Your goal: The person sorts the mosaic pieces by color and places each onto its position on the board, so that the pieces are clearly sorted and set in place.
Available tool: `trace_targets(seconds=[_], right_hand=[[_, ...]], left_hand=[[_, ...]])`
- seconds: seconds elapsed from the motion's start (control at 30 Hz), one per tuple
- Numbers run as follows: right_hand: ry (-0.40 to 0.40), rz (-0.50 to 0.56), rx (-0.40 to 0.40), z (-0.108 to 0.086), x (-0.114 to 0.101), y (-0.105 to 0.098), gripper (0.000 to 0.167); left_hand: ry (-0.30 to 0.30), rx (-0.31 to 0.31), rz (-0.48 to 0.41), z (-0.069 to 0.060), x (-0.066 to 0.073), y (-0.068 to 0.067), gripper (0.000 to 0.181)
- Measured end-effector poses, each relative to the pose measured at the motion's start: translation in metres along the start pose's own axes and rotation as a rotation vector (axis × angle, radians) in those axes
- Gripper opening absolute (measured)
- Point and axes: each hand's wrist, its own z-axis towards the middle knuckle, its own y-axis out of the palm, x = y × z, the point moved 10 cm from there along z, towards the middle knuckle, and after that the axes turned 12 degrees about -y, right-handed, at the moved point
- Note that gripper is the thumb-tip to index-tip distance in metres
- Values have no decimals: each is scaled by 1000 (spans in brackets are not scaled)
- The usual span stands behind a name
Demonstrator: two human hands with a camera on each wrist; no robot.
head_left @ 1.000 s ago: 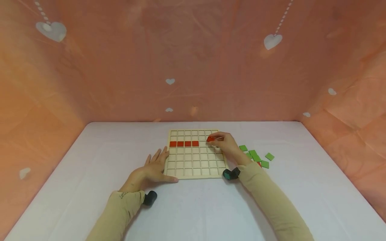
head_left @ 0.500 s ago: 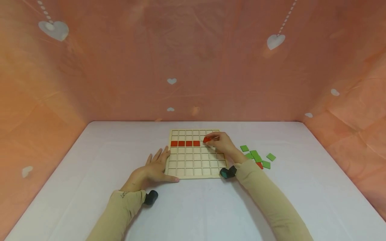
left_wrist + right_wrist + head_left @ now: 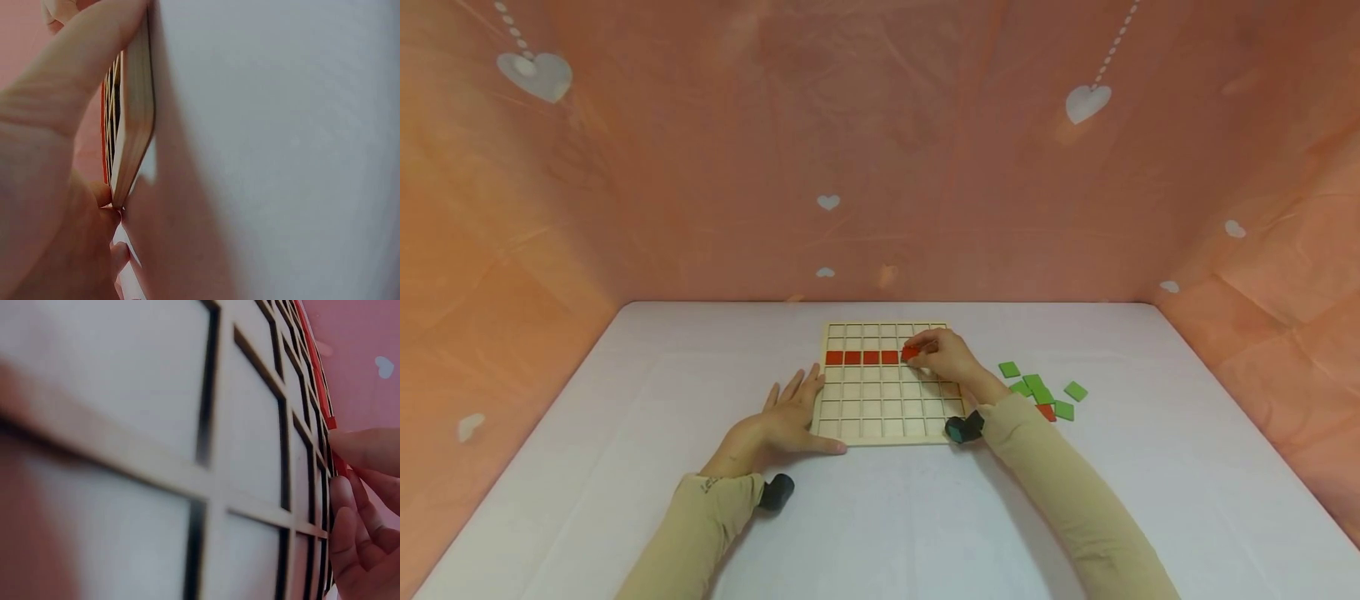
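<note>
A wooden grid board point(image 3: 870, 402) lies on the white table, with several red square tiles point(image 3: 871, 357) side by side in its third row from the back. My right hand point(image 3: 950, 358) pinches one more red tile point(image 3: 910, 353) between thumb and fingers, right over the cell after that run; in the right wrist view the tile point(image 3: 340, 464) meets the grid. Whether it lies flat in the cell cannot be told. My left hand point(image 3: 782, 423) rests along the board's left edge, fingers spread, thumb at the near left corner. The left wrist view shows the board's side point(image 3: 139, 94) against that thumb.
To the right of the board lies a loose pile of green tiles point(image 3: 1037, 389) with a red tile point(image 3: 1047, 412) partly under them. A pink cloth backdrop point(image 3: 880, 167) with white hearts rises behind the table point(image 3: 880, 525).
My right hand has moved slightly left and lowered the pinched red tile from above the board to the cell beside the red run. The left hand has stayed at the board's edge.
</note>
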Motion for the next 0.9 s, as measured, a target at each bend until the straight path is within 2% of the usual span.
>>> trace_targets(seconds=[0.3,0.67,0.9], right_hand=[[-1,-2,-17,1,4,4,30],[42,28,-39,-2,7,7,31],[69,128,-12,-7,11,4,35]], left_hand=[[2,4,6,1,0,1,115],[5,2,-7,-1,2,2,115],[11,-4,-17,1,0,2,117]])
